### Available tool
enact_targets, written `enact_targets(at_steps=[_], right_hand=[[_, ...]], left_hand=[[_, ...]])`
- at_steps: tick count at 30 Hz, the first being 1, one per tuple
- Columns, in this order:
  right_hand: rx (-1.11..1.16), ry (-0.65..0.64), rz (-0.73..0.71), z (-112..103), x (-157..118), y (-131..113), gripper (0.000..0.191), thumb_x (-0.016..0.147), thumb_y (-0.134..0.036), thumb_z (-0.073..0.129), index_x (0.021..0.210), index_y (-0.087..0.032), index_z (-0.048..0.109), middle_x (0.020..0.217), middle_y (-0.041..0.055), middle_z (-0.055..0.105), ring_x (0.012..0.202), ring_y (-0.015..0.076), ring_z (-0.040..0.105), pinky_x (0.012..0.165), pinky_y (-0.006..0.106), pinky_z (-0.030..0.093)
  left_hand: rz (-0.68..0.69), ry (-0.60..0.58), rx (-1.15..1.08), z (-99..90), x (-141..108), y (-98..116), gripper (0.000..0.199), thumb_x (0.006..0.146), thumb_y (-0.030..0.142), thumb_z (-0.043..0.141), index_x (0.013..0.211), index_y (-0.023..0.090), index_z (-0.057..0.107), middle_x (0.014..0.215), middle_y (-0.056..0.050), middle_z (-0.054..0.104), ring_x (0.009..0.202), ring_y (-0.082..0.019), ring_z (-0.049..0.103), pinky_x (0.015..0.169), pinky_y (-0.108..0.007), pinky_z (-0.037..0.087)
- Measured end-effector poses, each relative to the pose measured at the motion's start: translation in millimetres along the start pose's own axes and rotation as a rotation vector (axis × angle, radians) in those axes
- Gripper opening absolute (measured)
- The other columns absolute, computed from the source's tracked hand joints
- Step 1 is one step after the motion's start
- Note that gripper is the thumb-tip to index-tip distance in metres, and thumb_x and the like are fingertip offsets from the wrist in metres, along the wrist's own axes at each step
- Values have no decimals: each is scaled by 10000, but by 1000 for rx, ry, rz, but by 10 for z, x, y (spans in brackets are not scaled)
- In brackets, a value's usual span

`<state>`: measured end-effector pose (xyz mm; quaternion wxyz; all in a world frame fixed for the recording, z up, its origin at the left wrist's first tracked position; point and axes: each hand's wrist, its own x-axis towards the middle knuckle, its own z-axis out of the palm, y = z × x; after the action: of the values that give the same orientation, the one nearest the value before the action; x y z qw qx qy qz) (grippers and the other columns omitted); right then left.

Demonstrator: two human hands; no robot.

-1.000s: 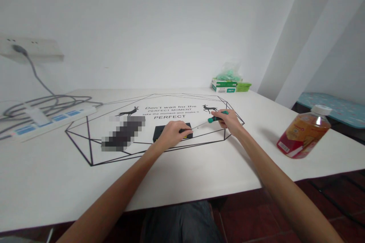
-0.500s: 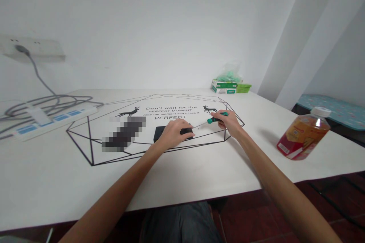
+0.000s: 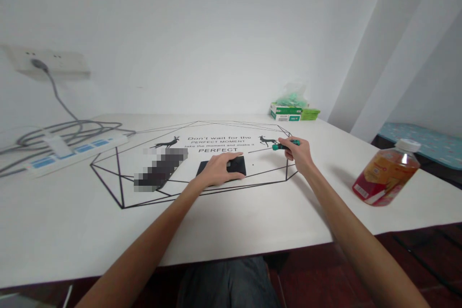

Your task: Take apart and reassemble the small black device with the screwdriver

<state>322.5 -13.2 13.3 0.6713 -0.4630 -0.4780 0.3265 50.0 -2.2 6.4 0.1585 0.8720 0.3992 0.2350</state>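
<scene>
Beneath my left hand [image 3: 216, 169] lies a flat black box [image 3: 237, 165] on the table. My thumb presses its near side and my fingers its far side, and the palm hides its middle. In my right hand [image 3: 296, 153] is a screwdriver [image 3: 277, 147] with a green and black handle. Its thin shaft points left, and the tip is apart from the box, just beyond its right end. A tiny dark speck [image 3: 253, 164] rests on the table right of the box; its kind is too small to tell.
A dark pixelated object [image 3: 162, 168] lies left of the box. Farther left are a power strip [image 3: 77, 154] and a coiled grey cable [image 3: 39, 137]. A drink bottle [image 3: 386, 173] stands at right. Small green-and-white boxes [image 3: 287, 113] sit by the wall.
The screwdriver has drawn back up and to the right, its tip leaving the box's right end. My left hand stays on the box with its fingers a little wider. The view shifted slightly.
</scene>
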Motion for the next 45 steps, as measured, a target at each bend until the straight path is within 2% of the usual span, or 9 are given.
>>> enact_targets(at_steps=[3, 7, 15, 33, 40, 45], right_hand=[[-10, 7, -3, 16, -14, -21, 356, 606, -406, 794, 542, -158, 546, 367, -75, 352, 329, 52, 294, 335, 233, 153], [-25, 11, -11, 36, -20, -17, 343, 619, -418, 784, 559, -156, 572, 370, -69, 364, 335, 56, 300, 341, 231, 161], [-73, -46, -7, 53, -43, 0, 359, 619, -454, 778, 576, -156, 583, 363, -65, 371, 333, 59, 309, 350, 230, 176], [-85, -65, 4, 81, -54, 14, 397, 594, -495, 786, 590, -150, 589, 385, -59, 390, 340, 67, 341, 345, 223, 190], [-85, -121, 22, 61, -61, -11, 443, 675, -565, 719, 598, -171, 530, 388, -77, 341, 333, 67, 339, 328, 218, 183], [-22, -244, 128, 42, -64, -9, 380, 694, -515, 717, 738, -198, 510, 526, -58, 511, 358, 69, 416, 311, 189, 224]], left_hand=[[-22, 53, -158, -84, 0, -14, 784, 646, 508, 760, 1331, 198, 537, 1352, -109, 558, 1254, -308, 499, 1070, -430, 360], [-17, 56, -230, -133, 1, -27, 771, 625, 466, 785, 1312, 201, 559, 1345, -107, 565, 1265, -308, 490, 1096, -456, 333], [-7, 51, -208, -144, -5, 0, 743, 620, 461, 788, 1285, 200, 583, 1329, -114, 578, 1251, -308, 510, 1086, -460, 354], [-11, 36, -190, -104, 0, -47, 754, 620, 506, 780, 1282, 199, 588, 1344, -108, 565, 1262, -311, 497, 1090, -454, 353], [-25, 44, -180, -96, 0, -26, 758, 616, 510, 781, 1276, 187, 594, 1338, -110, 570, 1259, -311, 500, 1085, -443, 366], [-50, 56, -163, -62, -1, -35, 762, 605, 505, 787, 1268, 179, 600, 1332, -123, 573, 1251, -316, 508, 1073, -439, 382]])
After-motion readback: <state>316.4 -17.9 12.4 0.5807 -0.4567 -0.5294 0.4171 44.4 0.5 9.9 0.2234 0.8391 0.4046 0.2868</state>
